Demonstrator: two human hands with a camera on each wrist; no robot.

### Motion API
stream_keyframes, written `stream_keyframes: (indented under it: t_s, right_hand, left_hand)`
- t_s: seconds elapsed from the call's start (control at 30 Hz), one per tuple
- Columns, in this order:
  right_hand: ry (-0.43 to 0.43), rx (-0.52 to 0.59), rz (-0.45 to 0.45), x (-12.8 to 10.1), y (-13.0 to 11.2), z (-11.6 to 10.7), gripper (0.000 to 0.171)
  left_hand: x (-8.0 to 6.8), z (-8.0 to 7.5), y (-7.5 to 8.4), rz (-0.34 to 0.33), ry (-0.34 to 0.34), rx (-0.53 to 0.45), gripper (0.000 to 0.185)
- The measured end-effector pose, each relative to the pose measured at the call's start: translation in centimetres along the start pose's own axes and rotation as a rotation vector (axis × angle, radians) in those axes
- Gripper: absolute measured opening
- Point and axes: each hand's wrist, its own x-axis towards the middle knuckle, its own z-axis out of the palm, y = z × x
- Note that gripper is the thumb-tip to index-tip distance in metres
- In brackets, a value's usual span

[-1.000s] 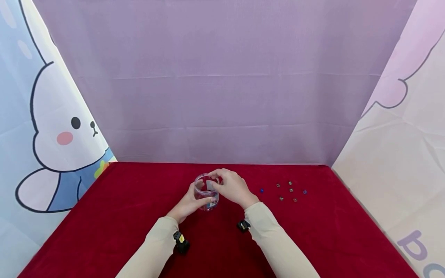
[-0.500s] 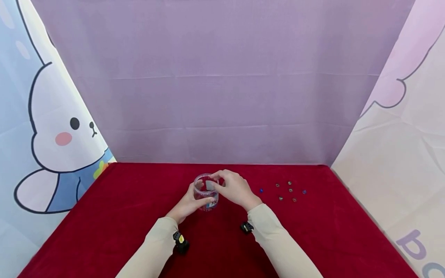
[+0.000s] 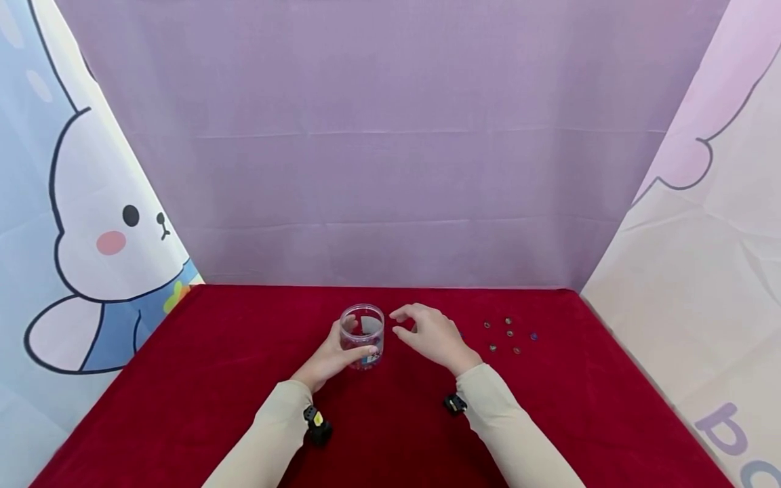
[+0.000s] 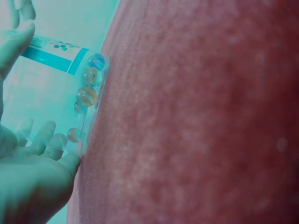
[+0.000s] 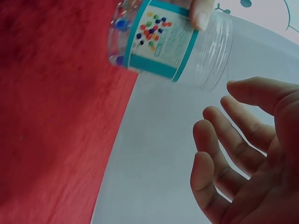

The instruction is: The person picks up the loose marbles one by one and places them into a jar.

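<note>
One clear jar (image 3: 363,335), six loose marbles (image 3: 510,334), two hands (image 3: 434,337).

right hand (image 3: 434,337) off the jar (image 3: 363,335) rim, drawn rightward, fingers loose

red tablecloth (image 3: 213,379), lilac backdrop (image 3: 390,169), bunny curtain (image 3: 91,237).

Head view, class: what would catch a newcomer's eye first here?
A clear jar holding marbles stands mid-table on the red cloth, gripped by the left hand. The right hand hovers empty beside it. Loose marbles lie scattered to the right.
</note>
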Motion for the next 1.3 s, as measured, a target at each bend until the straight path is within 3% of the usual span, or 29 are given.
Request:
stream_keyframes:
  t_s: [0.53,1.3]
  right_hand:
    - [0.011,-0.007,0.084,-2.0,3.5,-2.0,0.031]
    - [0.042,-0.100,0.164,-5.3,9.8,-5.4,0.026]
  left_hand:
    - [-0.3,-0.1,0.2,0.015,-0.024,-0.017,0.097]
    - [-0.4,-0.2,0.1,0.020,-0.022,-0.021,0.093]
